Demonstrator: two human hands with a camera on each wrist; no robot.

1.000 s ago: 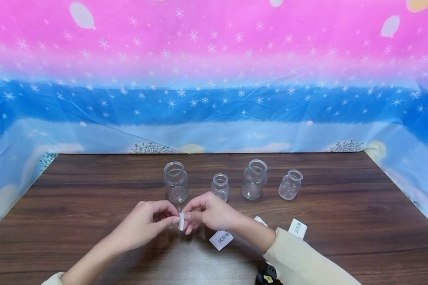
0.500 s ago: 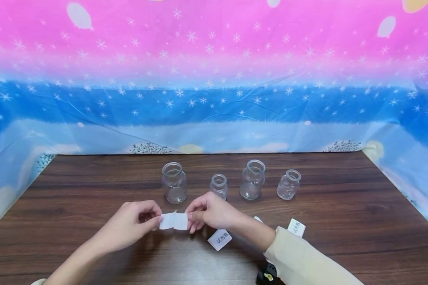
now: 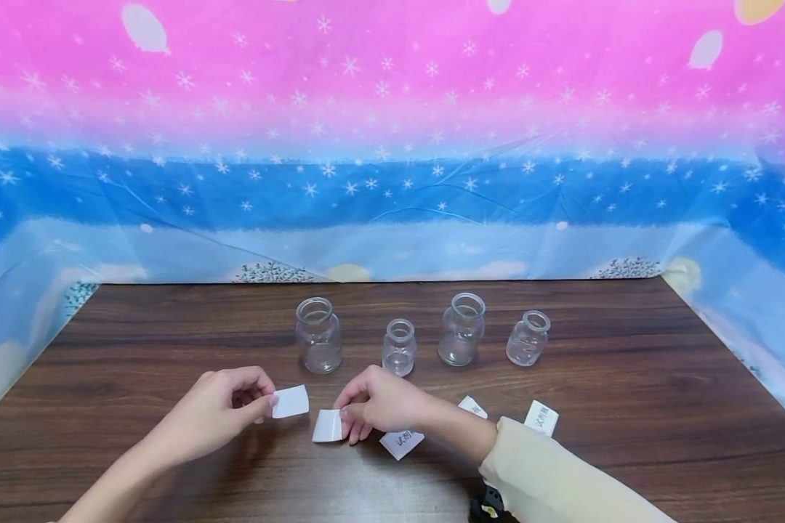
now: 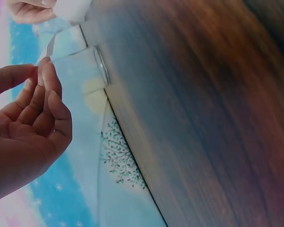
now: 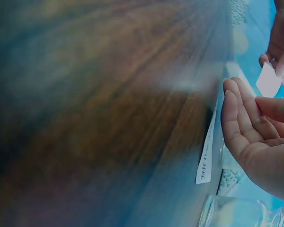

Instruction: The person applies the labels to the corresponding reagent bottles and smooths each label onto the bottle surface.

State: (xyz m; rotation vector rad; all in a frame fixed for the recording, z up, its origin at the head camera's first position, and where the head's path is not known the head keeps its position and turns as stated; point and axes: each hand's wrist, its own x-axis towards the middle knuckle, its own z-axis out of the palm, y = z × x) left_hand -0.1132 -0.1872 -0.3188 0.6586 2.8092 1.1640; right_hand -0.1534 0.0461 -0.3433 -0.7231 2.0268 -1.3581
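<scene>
Between thumb and fingertips my left hand (image 3: 232,403) pinches a small white paper piece (image 3: 291,402), held up off the table. To its right, my right hand (image 3: 392,401) pinches a second white piece (image 3: 328,426), slightly curved and shiny. A narrow gap separates the two pieces. In the left wrist view the left hand's piece (image 4: 51,46) shows edge-on at the fingertips. A large clear glass jar (image 3: 320,349) stands just behind the pieces, and a small glass jar (image 3: 399,352) is right behind my right hand.
Another large jar (image 3: 461,334) and small jar (image 3: 528,341) stand farther right. Printed white labels (image 3: 401,442), (image 3: 541,418) lie on the wooden table (image 3: 190,319); another label (image 3: 474,407) is partly behind the right forearm. A patterned cloth (image 3: 392,189) hangs beyond.
A narrow white piece between both hands opened out into two joined halves, then came apart. The left hand moved left with one piece; the right hand lowered slightly with the other.
</scene>
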